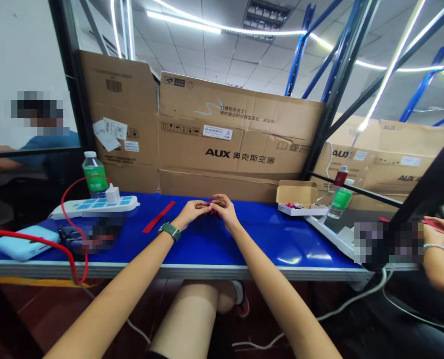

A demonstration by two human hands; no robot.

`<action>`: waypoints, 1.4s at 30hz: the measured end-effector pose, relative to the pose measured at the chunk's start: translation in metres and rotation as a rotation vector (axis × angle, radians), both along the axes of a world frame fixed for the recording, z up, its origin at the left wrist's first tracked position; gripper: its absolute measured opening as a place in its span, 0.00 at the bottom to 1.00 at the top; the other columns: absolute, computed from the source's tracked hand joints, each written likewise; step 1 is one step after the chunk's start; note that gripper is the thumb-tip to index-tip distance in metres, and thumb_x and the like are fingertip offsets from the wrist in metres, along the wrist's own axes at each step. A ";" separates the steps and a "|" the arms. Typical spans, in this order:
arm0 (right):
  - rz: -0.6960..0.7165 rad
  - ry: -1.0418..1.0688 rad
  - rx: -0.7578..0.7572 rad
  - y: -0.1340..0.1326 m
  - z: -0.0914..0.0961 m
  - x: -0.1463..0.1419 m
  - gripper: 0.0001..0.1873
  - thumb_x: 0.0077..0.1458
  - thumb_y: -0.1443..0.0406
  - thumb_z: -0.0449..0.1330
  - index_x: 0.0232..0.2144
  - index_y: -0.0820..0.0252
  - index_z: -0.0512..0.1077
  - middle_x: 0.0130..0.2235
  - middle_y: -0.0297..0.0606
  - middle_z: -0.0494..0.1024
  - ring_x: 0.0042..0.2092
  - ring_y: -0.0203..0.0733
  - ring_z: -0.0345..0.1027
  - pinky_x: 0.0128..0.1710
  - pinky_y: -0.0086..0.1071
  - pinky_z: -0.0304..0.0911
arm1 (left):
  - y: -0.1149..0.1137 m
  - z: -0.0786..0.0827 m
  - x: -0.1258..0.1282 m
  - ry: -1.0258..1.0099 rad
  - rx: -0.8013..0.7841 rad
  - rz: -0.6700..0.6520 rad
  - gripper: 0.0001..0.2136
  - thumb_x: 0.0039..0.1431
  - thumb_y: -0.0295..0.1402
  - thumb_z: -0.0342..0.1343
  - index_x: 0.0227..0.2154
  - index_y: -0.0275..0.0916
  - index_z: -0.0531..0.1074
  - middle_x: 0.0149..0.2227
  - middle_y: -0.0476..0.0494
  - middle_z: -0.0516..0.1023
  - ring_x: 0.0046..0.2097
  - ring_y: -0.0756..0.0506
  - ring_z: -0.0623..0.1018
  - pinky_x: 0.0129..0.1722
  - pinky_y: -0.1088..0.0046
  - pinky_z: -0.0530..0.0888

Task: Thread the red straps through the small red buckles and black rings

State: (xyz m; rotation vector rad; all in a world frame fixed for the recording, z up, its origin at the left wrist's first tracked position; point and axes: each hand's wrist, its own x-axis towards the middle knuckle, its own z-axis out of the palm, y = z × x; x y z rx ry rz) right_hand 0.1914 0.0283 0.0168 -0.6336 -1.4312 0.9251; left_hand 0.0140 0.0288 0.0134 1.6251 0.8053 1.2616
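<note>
My left hand (194, 210) and my right hand (224, 209) meet above the middle of the blue table (222, 249), fingertips together. A small red piece (213, 206) shows between the fingers, mostly hidden, so its shape cannot be made out. A flat red strip (159, 217) lies on the table to the left of my left hand, not touching it. A dark green watch (170, 231) sits on my left wrist.
Left of my hands are a white power strip (94, 207), a green-labelled water bottle (95, 174), a light blue power bank (25, 243) and a red cable (68, 239). On the right, an open small carton (296, 198) holds small items. A co-worker's hand (438, 227) shows at the far right.
</note>
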 end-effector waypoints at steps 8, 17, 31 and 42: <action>-0.115 -0.168 0.102 0.007 -0.002 0.008 0.13 0.50 0.59 0.62 0.37 0.58 0.78 0.36 0.38 0.80 0.36 0.41 0.74 0.39 0.33 0.70 | 0.002 -0.001 0.001 -0.030 0.025 0.017 0.26 0.42 0.47 0.73 0.41 0.33 0.80 0.42 0.35 0.83 0.43 0.40 0.81 0.49 0.61 0.75; -0.137 -0.286 0.198 -0.005 0.007 0.007 0.17 0.54 0.53 0.64 0.37 0.59 0.81 0.38 0.42 0.84 0.37 0.46 0.77 0.40 0.36 0.71 | 0.007 -0.002 -0.002 -0.047 0.206 0.159 0.23 0.45 0.48 0.70 0.39 0.34 0.79 0.40 0.36 0.83 0.42 0.39 0.82 0.46 0.61 0.77; -0.174 -0.358 0.189 -0.010 0.009 0.009 0.13 0.53 0.54 0.64 0.32 0.56 0.81 0.32 0.37 0.82 0.34 0.46 0.75 0.39 0.36 0.70 | 0.011 -0.006 -0.003 0.094 0.283 0.207 0.18 0.53 0.45 0.65 0.41 0.37 0.82 0.43 0.37 0.84 0.45 0.37 0.81 0.51 0.59 0.75; -0.108 -0.219 0.097 -0.002 0.000 0.005 0.15 0.46 0.54 0.70 0.32 0.57 0.81 0.34 0.40 0.83 0.35 0.46 0.77 0.39 0.37 0.71 | 0.001 -0.001 0.000 0.002 0.240 0.174 0.21 0.45 0.46 0.71 0.37 0.35 0.80 0.40 0.36 0.84 0.43 0.38 0.82 0.48 0.61 0.77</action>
